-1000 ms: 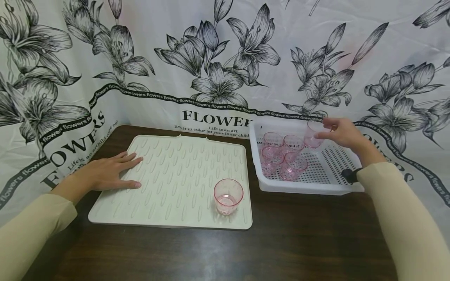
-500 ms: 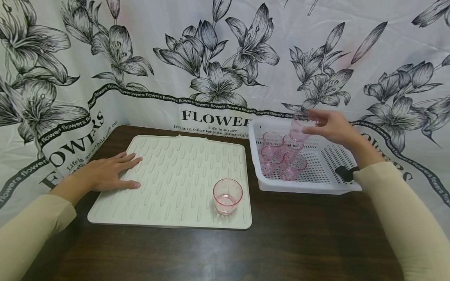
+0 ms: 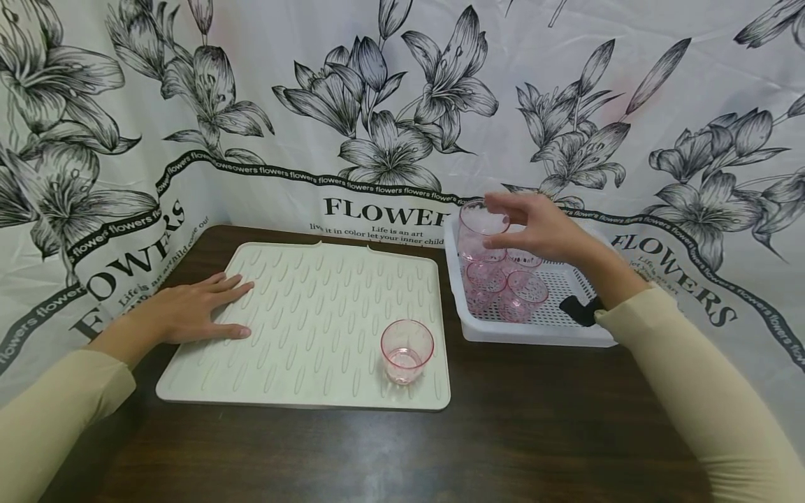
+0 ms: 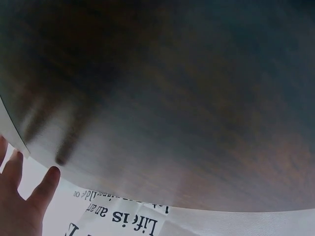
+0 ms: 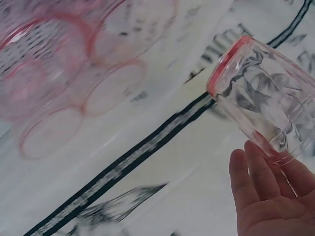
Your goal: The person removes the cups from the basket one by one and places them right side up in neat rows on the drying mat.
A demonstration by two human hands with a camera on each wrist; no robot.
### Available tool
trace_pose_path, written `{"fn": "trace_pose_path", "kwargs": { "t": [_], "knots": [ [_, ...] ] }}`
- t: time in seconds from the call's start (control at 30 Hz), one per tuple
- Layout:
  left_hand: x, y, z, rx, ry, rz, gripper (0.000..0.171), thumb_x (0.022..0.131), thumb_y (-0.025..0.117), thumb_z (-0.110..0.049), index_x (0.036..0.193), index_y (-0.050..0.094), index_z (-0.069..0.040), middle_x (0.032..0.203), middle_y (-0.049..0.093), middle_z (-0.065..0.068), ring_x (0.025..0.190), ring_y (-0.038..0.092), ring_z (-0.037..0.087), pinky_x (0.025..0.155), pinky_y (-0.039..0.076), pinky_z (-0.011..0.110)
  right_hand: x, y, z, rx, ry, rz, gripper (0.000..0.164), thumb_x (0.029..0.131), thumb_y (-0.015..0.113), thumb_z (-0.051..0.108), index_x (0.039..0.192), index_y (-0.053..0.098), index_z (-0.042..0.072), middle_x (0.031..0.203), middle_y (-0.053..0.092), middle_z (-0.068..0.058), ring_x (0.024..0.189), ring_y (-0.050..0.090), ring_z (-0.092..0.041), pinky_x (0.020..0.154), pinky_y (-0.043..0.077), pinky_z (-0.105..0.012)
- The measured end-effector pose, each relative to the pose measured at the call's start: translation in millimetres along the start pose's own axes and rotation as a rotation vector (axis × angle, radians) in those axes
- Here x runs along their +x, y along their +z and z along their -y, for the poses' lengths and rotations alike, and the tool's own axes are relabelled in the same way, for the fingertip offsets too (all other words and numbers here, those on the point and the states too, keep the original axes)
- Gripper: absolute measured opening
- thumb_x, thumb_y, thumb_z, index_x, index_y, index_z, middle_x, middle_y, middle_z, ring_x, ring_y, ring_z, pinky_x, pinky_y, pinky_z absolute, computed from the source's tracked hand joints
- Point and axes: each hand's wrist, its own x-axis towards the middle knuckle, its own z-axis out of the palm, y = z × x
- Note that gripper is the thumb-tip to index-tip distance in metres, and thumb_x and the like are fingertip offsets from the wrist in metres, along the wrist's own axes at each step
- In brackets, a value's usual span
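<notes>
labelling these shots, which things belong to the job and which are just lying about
Likely part of the job:
held glass in the right hand
glasses in the white basket
standing glass on the pale mat
left hand

Likely just around:
flowered cloth
dark table

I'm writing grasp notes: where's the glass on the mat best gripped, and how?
Probably by the side wall of the glass, below the rim, from the right: it stands upright, open end up, near the right edge of the mat, apart from the glasses in the basket.
</notes>
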Motion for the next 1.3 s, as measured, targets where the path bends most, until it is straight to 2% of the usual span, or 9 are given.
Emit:
{"fn": "trace_pose_path", "kwargs": {
  "t": [0.23, 0.37, 0.6, 0.63, 0.7, 0.93, 1.3],
  "knots": [
    [-0.1, -0.7, 0.1, -0.004, 0.003, -0.002, 0.098, 0.083, 0.053, -0.078, 0.154, 0.037, -0.011, 0.157, 0.034, 0.023, 0.141, 0.03, 0.051, 0.095, 0.037, 0.072, 11.5, 23.9, 24.6, 0.056, -0.092, 0.086, 0.077, 0.086, 0.08, 0.022, 0.15, 0.043, 0.006, 0.15, 0.048, -0.015, 0.139, 0.044, -0.03, 0.113, 0.034, -0.044],
    [0.0, -0.3, 0.8, 0.001, 0.003, 0.003, 0.099, 0.083, 0.053, -0.078, 0.154, 0.037, -0.011, 0.156, 0.034, 0.023, 0.14, 0.03, 0.052, 0.095, 0.037, 0.072, 17.1, 39.0, 31.9, 0.053, -0.127, 0.135, 0.079, 0.085, 0.081, 0.022, 0.151, 0.041, 0.005, 0.151, 0.046, -0.012, 0.141, 0.043, -0.026, 0.114, 0.033, -0.04],
    [0.0, 0.1, 1.9, -0.005, 0.002, 0.002, 0.099, 0.083, 0.053, -0.078, 0.154, 0.037, -0.011, 0.156, 0.033, 0.023, 0.14, 0.03, 0.052, 0.095, 0.037, 0.072, 27.0, 64.9, 40.6, 0.027, -0.17, 0.239, 0.08, 0.085, 0.081, 0.025, 0.15, 0.041, 0.003, 0.152, 0.045, -0.014, 0.141, 0.041, -0.031, 0.114, 0.033, -0.044],
    [0.0, 0.3, 2.1, -0.005, 0.002, 0.002, 0.099, 0.083, 0.053, -0.078, 0.154, 0.037, -0.011, 0.157, 0.033, 0.023, 0.14, 0.03, 0.052, 0.095, 0.037, 0.072, 28.4, 68.3, 41.6, 0.025, -0.18, 0.253, 0.08, 0.084, 0.081, 0.025, 0.15, 0.041, 0.002, 0.153, 0.044, -0.014, 0.137, 0.047, -0.031, 0.114, 0.033, -0.045],
    [0.0, 0.6, 2.4, -0.005, 0.003, 0.001, 0.099, 0.083, 0.053, -0.078, 0.154, 0.036, -0.012, 0.157, 0.033, 0.023, 0.141, 0.029, 0.052, 0.095, 0.036, 0.072, 30.8, 75.2, 42.3, 0.009, -0.194, 0.275, 0.08, 0.084, 0.081, 0.025, 0.15, 0.042, 0.002, 0.152, 0.045, -0.014, 0.135, 0.048, -0.031, 0.113, 0.034, -0.046],
    [0.0, 0.3, 2.2, -0.005, 0.0, 0.003, 0.099, 0.082, 0.053, -0.079, 0.154, 0.037, -0.012, 0.157, 0.033, 0.023, 0.14, 0.03, 0.052, 0.094, 0.037, 0.072, 36.9, 91.4, 45.8, -0.06, -0.197, 0.339, 0.082, 0.082, 0.08, 0.022, 0.15, 0.041, 0.002, 0.149, 0.049, -0.014, 0.136, 0.048, -0.028, 0.11, 0.038, -0.045],
    [-1.7, -1.8, -0.6, -0.021, 0.003, 0.003, 0.099, 0.083, 0.054, -0.078, 0.154, 0.037, -0.011, 0.156, 0.034, 0.023, 0.141, 0.03, 0.051, 0.096, 0.036, 0.072, 47.1, 97.7, 45.4, -0.067, -0.172, 0.453, 0.081, 0.082, 0.082, 0.018, 0.15, 0.041, 0.001, 0.152, 0.045, -0.014, 0.138, 0.045, -0.027, 0.112, 0.036, -0.044]
  ]
}}
